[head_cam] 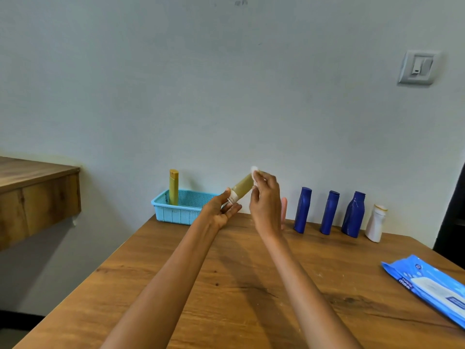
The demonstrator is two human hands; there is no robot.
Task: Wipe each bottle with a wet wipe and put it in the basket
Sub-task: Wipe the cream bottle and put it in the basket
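Left hand [221,210] grips the white-capped end of an olive bottle [242,186], tilted, held above the worktop [226,285] near center. Right hand [264,197] pinches a white wipe [254,170] against its upper end. Blue basket [181,210] at 10 o'clock holds one upright yellow bottle [173,186]. Three blue bottles [329,212] and a white bottle [376,222] stand at 2 o'clock. Wipes pack [427,285] at 4 o'clock.

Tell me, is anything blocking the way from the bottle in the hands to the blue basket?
Nothing visible does. The olive bottle is held just right of the basket; a yellow bottle stands at its left end.
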